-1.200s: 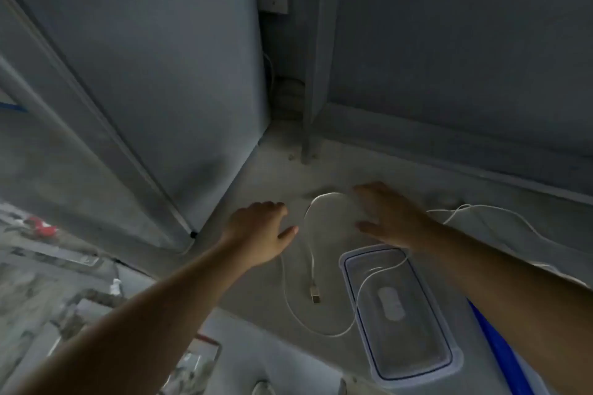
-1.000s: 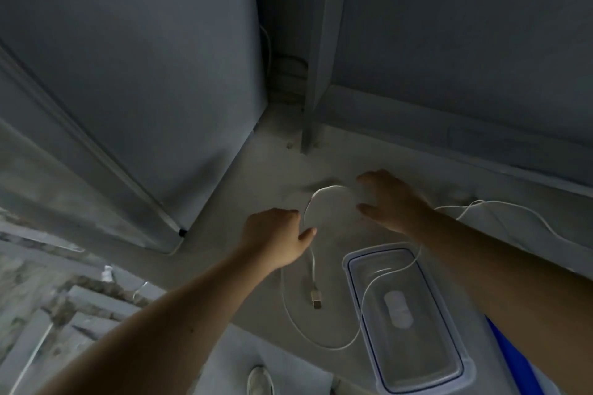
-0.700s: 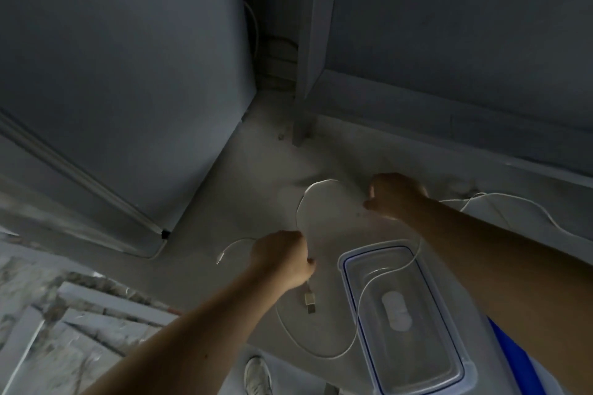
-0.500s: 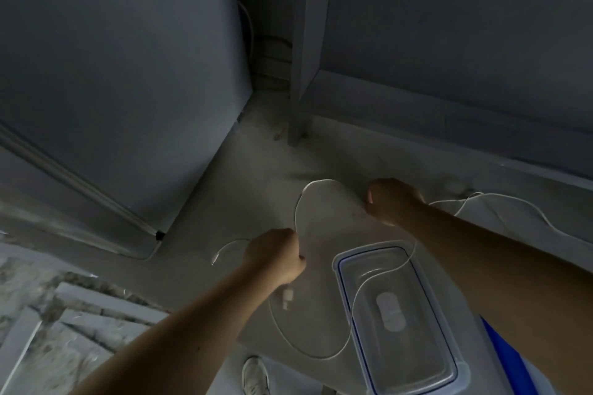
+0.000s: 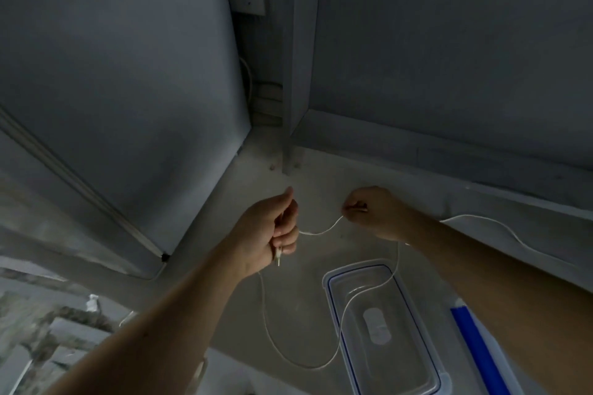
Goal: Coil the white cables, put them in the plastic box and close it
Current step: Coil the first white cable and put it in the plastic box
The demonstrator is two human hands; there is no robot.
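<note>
- My left hand (image 5: pixel 272 231) is closed in a loose fist around the white cable (image 5: pixel 321 231). The connector end (image 5: pixel 279 258) sticks out below my fingers.
- My right hand (image 5: pixel 373 212) pinches the same cable between thumb and fingertips, a little further along. The short piece between the two hands hangs in a shallow curve above the concrete ledge (image 5: pixel 305 298).
- From the right hand the cable drops down, crosses the corner of the plastic box (image 5: pixel 385 330), makes a big loop near the ledge's front edge and comes back up toward my left hand.
- The box lies on the ledge below my right forearm, with its blue-rimmed lid on, so it is not yet opened for the cables.
- A second white cable (image 5: pixel 500 228) lies on the ledge behind my right arm, well apart from the box. I cannot see its far end.
- I judge that the coiling is only starting: no complete turn is made yet.
- To do this step well, I think the left hand should keep the connector end fixed while the right hand feeds equal loops into it.
- The right hand should let the cable slide through the pinch, so that twist does not build up.
- One risk is that the hanging loop drags over the box and catches on its lid clips. Lifting both hands higher may help.
</note>
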